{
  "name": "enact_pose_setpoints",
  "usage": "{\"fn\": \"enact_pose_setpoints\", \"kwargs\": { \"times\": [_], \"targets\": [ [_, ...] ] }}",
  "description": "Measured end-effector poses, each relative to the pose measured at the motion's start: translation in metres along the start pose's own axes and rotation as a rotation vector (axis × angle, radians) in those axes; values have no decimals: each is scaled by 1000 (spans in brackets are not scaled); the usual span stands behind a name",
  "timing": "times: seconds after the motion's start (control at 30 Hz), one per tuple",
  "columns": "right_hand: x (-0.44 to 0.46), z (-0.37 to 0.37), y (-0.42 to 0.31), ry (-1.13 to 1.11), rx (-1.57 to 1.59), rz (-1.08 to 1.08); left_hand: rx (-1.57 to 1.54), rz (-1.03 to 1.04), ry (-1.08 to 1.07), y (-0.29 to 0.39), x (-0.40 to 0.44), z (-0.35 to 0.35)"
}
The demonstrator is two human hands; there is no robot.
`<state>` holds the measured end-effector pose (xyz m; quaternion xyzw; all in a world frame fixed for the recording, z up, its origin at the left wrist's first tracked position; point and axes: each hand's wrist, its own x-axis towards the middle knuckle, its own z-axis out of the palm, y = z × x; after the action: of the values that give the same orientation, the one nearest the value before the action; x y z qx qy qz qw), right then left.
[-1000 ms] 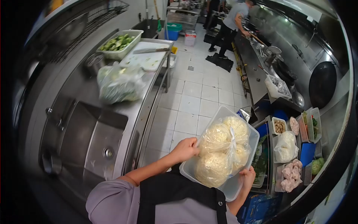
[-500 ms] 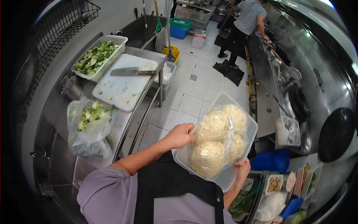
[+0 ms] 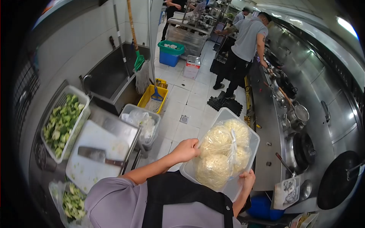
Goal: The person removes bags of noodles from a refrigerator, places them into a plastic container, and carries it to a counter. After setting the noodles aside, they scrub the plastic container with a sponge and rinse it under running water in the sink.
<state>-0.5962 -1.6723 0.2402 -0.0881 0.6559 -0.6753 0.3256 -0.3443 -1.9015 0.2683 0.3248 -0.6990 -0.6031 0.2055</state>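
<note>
In front of my chest I carry a translucent plastic tub (image 3: 251,141), tilted so that its inside faces me. Within it lie clear plastic bags of pale yellow noodles (image 3: 214,170), rounded into several bundles. My left hand (image 3: 185,150) is closed on the tub's left rim, thumb uppermost. At the lower right side, my right hand (image 3: 247,180) grips the rim; part of its fingers is hidden behind the tub.
Left, a steel counter bears a cutting board (image 3: 99,143) with a cleaver (image 3: 99,155), a basket of broccoli (image 3: 62,127) and a bag of broccoli pieces (image 3: 73,203). A yellow mop bucket (image 3: 154,99) stands ahead. A co-worker (image 3: 245,45) is at the stove line, right.
My view has moved forward and lifted toward the aisle; the counter with the broccoli has slid back and left. The tub stays in both hands. The co-worker's left arm now reaches out.
</note>
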Motion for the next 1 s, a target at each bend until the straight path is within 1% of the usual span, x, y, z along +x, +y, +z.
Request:
{"fn": "enact_pose_setpoints", "kwargs": {
  "times": [0.07,0.13,0.17,0.23,0.3,0.37,0.4,0.43,0.47,0.5,0.53,0.57,0.6,0.7,0.73,0.77,0.83,0.9,0.97,1.0],
  "targets": [
    [54,29,-11,7,-7,21,14,-1,-3,-8,59,-14],
    [114,57,-21,12,81,-76,15,7,8,-13,116,-24],
    [147,72,-28,-23,79,-84,17,11,12,-20,148,-31],
    [218,104,-42,-41,-59,-67,-65,-5,75,-36,212,-48],
    [288,142,-55,-78,-8,-75,-27,-12,128,-31,270,-70],
    [365,185,-67,-180,-97,-95,-12,-45,229,-13,319,-98],
    [396,221,-69,-189,43,-184,-81,-85,244,-13,345,-112],
    [425,244,-80,-217,-41,-147,-85,-95,267,-17,367,-127],
    [444,270,-100,-241,-140,-103,-97,-92,334,-11,383,-140],
    [460,300,-116,-307,-204,-120,-113,-91,403,-9,399,-153],
    [485,326,-125,-361,-184,-77,-213,-96,428,-12,420,-167],
    [507,351,-129,-417,-161,-37,-232,-110,457,-11,436,-181],
    [535,379,-129,-492,-92,-74,-251,-107,504,-6,454,-197],
    [601,455,-135,-526,-148,7,-270,-93,600,-13,515,-244],
    [623,481,-133,-581,-88,-49,-281,-69,631,-20,538,-260],
    [647,500,-128,-584,-92,-39,-296,-51,658,-28,559,-276],
    [692,556,-138,-592,-183,13,-322,-72,642,-39,605,-324],
    [733,601,-148,-595,-225,-13,-360,-76,641,-41,654,-361],
    [774,650,-152,-557,-157,-87,-309,-109,647,-39,703,-398],
    [798,666,-154,-603,-162,-116,-333,-105,628,-10,718,-417]
  ]
}}
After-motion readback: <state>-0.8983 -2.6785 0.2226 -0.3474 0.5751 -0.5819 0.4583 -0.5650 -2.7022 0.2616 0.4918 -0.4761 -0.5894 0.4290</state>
